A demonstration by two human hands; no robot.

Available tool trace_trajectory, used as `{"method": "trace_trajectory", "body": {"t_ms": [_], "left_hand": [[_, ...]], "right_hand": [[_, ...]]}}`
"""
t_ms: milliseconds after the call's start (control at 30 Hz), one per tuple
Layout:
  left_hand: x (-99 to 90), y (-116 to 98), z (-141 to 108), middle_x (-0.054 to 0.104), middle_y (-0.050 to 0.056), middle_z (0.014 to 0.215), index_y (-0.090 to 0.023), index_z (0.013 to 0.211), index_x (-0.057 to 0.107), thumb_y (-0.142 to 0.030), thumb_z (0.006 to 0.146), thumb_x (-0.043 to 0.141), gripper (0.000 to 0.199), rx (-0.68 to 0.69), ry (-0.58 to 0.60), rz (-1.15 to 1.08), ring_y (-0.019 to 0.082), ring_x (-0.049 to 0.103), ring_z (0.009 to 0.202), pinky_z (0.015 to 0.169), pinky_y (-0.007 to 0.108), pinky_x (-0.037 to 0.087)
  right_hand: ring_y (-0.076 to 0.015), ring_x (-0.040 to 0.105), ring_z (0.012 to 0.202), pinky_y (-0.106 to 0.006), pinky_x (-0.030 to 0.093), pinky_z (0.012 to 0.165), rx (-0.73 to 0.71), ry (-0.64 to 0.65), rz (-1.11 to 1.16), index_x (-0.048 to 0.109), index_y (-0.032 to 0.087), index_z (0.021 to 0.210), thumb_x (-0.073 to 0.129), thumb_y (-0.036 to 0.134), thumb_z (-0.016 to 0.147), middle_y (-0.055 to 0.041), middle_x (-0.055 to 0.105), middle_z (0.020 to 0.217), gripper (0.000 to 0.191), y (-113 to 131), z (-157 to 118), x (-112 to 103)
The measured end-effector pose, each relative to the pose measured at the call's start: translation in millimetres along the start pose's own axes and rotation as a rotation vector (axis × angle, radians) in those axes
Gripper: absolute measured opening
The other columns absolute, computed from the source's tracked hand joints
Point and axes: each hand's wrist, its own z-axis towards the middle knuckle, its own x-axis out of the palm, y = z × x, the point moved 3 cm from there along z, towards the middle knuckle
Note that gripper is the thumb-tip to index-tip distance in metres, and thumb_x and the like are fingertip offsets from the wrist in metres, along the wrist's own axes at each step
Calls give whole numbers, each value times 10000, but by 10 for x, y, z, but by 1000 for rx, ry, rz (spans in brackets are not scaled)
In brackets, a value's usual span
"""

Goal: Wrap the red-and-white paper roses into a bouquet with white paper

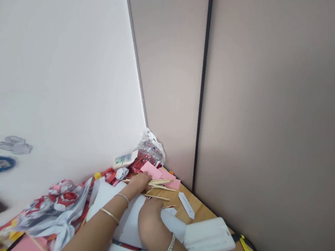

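Observation:
My left hand (141, 181) reaches over a loose bundle of thin wooden sticks (161, 182), its fingers curled around them; sticks poke out on both sides of it. My right hand (153, 204) is just nearer to me, bent sharply at the wrist, with a ring on one finger. Its fingertips are mostly hidden, beside a single wooden stick (161, 198). Pink paper pieces (152, 169) lie right behind the sticks. Under my forearms is a large white rolled or curved sheet (129, 223).
A white rectangular device (211, 238) with a dark cable lies at the right, near a folded white paper strip (186, 205) and a yellow tag (245, 245). Crumpled red and white paper flowers (64, 196) pile up at left. A clear plastic bag (152, 146) stands in the wall corner.

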Motion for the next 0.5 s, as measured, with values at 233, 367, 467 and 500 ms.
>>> {"method": "trace_trajectory", "body": {"t_ms": [233,367,467,500], "left_hand": [[-75,119,22,615,56,1039,-153,1041,570,-331,856,517,262,-74,-97,-8,179,603,897,772,390,501],[-195,48,-25,577,73,1124,-160,1099,543,-329,850,525,301,-154,-180,49,207,575,973,817,429,479],[-223,-39,-58,551,82,1172,-166,1149,513,-319,848,530,338,-164,-186,77,222,559,1010,845,453,464],[-209,-64,-64,568,77,1142,-163,1132,524,-315,848,531,323,-152,-155,74,212,573,981,828,440,476]], "right_hand": [[-371,626,921,-580,490,689,134,108,-62,668,123,958,682,205,666,-204,680,955,303,3,-19,-42],[-364,635,900,-569,501,669,141,116,-54,670,122,951,676,242,685,-203,684,935,292,3,-12,-52],[-362,634,902,-570,503,666,129,104,-37,668,138,953,660,272,708,-194,682,950,279,-7,-13,-44],[-363,632,906,-569,503,671,112,95,-20,670,142,949,659,273,710,-192,680,956,273,-9,-14,-40]]}}
